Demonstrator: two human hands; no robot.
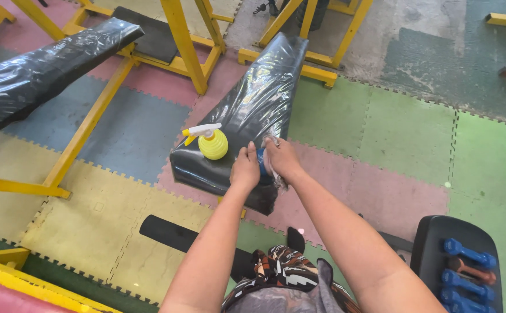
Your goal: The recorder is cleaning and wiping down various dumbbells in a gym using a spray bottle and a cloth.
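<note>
Both hands are pinching a small blue item (261,161) between them at the end of the plastic-wrapped bench pad (247,116): left hand (245,168) and right hand (282,159) closed on it. Probably light; film likely slippery. Yellow spray bottle (212,142) is sitting just left of the grip.

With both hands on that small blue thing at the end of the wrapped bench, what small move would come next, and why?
Probably pulling the hands apart. The left hand and right hand grip a small blue object between them, with clear film trailing from it over the plastic-wrapped bench. A yellow spray bottle stands beside them, untouched.
</note>
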